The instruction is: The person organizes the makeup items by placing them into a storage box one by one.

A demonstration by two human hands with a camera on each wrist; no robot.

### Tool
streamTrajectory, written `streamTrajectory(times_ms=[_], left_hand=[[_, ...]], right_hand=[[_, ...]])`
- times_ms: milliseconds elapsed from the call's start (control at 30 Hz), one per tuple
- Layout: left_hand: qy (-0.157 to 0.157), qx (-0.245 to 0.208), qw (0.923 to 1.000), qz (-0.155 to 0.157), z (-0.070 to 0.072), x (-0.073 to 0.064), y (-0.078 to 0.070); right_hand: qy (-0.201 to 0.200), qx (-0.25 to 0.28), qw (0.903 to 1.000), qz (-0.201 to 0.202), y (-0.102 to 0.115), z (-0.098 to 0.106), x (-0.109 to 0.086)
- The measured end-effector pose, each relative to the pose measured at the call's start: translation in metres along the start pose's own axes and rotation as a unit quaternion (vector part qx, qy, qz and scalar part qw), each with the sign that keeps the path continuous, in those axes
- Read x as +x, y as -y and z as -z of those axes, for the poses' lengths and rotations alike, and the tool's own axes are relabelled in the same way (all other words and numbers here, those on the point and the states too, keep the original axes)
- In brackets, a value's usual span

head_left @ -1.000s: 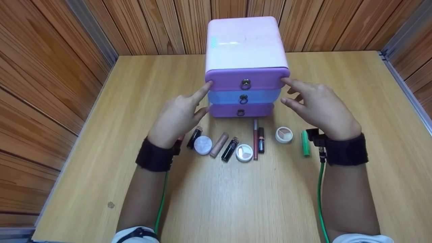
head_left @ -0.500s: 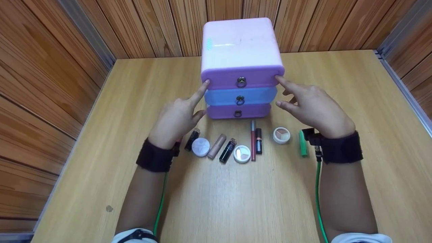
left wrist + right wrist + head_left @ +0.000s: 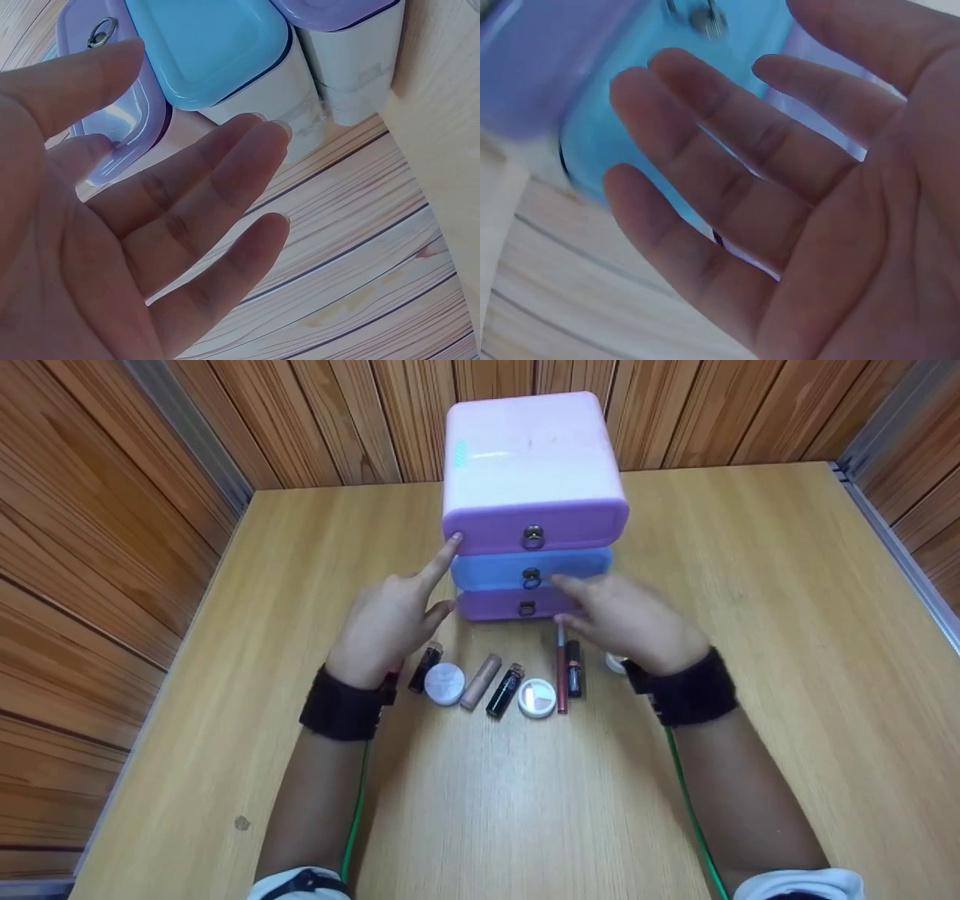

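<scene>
A small chest of drawers (image 3: 529, 450) with a pink top stands at the back of the table. Its front has a purple top drawer (image 3: 487, 534), a blue middle drawer (image 3: 489, 570) and a purple bottom drawer (image 3: 487, 605), each with a metal ring pull. My left hand (image 3: 386, 622) rests a straight index fingertip on the left end of the top drawer; its other fingers are spread in the left wrist view. My right hand (image 3: 630, 619), fingers loosely extended, is in front of the blue drawer, index fingertip close beside the ring pull (image 3: 531, 579).
Makeup lies in a row before the chest: a black tube (image 3: 426, 667), a round compact (image 3: 445, 684), a mauve tube (image 3: 481, 681), another black tube (image 3: 505, 691), a round eyeshadow palette (image 3: 537, 697), a red gloss tube (image 3: 562, 675) and a dark tube (image 3: 574, 669). Wood-panel walls (image 3: 420, 420) surround the table.
My right hand has left the right end of the top drawer and moved left and down to the blue drawer's ring pull. The left hand stays at the top drawer.
</scene>
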State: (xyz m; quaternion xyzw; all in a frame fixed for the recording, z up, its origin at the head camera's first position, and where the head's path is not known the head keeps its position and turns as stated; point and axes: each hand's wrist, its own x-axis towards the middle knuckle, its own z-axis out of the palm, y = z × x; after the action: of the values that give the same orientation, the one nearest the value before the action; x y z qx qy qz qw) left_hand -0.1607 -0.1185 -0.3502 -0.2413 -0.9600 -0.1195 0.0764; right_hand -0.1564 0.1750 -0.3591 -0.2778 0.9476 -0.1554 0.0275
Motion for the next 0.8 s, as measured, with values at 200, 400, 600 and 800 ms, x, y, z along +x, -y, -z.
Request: streamTrajectory(times_ms=[200, 400, 600, 800], left_hand=[[-0.005, 0.002, 1.0000, 0.000, 0.005, 0.001, 0.001], [0.001, 0.006, 1.0000, -0.002, 0.005, 0.002, 0.000], [-0.016, 0.007, 0.9998, -0.012, 0.003, -0.001, 0.002], [-0.024, 0.012, 0.9996, -0.008, 0.003, -0.001, 0.004]], right_hand=[[0.015, -0.020, 0.9992, 0.030, 0.004, -0.023, 0.015], [0.032, -0.028, 0.9991, 0.007, 0.000, -0.034, 0.017], [0.011, -0.027, 0.9994, 0.017, 0.005, -0.037, 0.017], [-0.008, -0.039, 0.9988, 0.029, 0.010, -0.036, 0.017]])
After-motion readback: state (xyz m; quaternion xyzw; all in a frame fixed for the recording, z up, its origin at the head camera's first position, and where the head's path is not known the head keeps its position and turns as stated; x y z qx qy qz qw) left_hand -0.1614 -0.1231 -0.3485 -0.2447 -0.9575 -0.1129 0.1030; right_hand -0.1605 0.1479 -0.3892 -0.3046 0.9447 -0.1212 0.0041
